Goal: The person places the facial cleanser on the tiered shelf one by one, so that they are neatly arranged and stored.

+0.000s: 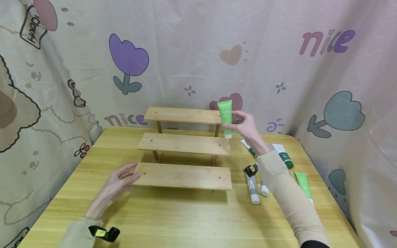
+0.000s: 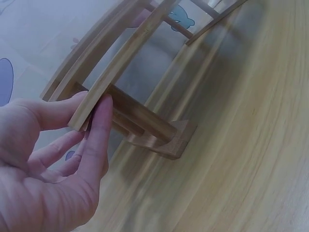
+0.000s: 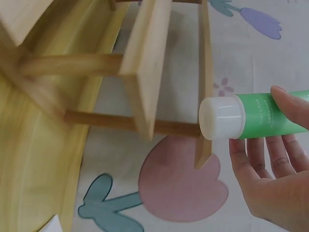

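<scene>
A light green squeeze tube (image 1: 225,115) with a white cap is held upright, cap down, by my right hand (image 1: 246,128). In the head view it hangs in front of the right end of the top shelf board. Thumb and fingers pinch the tube (image 3: 263,116) from both sides in the right wrist view. My left hand (image 1: 121,177) grips the left end of the lowest board of a three-tier wooden shelf (image 1: 183,175). Seen from the left wrist, the thumb lies on one face of the board (image 2: 113,67) and a finger on the other.
Right of the shelf lie several tubes: a grey one (image 1: 252,187), a white and dark green one (image 1: 283,155), a light green one (image 1: 303,184) and others partly hidden by the right arm. A patterned curtain (image 1: 192,51) surrounds the wooden table (image 1: 173,220).
</scene>
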{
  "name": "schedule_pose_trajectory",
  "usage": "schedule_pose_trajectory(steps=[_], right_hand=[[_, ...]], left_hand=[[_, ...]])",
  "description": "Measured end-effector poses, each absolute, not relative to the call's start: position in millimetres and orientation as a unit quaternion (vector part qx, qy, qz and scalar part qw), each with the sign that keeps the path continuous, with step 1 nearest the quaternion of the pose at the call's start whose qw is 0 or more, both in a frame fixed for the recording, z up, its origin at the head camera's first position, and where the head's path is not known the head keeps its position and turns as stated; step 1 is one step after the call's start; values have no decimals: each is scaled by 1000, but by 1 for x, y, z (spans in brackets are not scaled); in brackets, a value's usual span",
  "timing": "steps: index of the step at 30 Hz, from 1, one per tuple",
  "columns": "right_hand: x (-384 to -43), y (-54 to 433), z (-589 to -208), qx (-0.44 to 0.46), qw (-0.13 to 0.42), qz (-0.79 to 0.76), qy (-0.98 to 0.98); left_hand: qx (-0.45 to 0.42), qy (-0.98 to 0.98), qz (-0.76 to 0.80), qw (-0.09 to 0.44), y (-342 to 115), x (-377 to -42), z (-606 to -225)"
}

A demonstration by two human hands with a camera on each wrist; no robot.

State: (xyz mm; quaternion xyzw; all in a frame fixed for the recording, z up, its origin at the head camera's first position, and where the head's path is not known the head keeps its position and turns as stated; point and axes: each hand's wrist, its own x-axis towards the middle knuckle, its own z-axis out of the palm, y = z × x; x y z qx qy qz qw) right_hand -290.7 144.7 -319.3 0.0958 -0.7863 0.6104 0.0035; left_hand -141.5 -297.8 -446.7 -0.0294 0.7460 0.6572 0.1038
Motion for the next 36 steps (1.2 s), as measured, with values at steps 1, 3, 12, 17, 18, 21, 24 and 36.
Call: schedule_pose_trajectory(steps=[1, 3, 12, 17, 18, 21, 24, 36], right_hand=[[-291, 142, -318, 99, 3, 612, -785], [-293, 136, -314, 104, 3, 616, -781], [-302, 107, -301, 120, -12, 638, -761], [-307, 93, -297, 135, -7, 640, -756], [-308, 90, -297, 137, -5, 638, -758], [-312, 81, -295, 139, 2, 639, -757], [-317, 73, -294, 138, 7, 637, -758], [-336, 30, -290, 139, 18, 647, -749]], left_hand=[[-29, 743, 660, 105, -298, -142, -447], [-28, 742, 661, 106, -298, -141, -447], [-22, 736, 668, 113, -300, -142, -448], [-8, 726, 675, 131, -304, -142, -448], [-7, 725, 676, 134, -304, -143, -448], [-4, 723, 677, 138, -306, -143, -448], [-2, 721, 679, 139, -306, -144, -447], [3, 715, 684, 143, -307, -143, -447]])
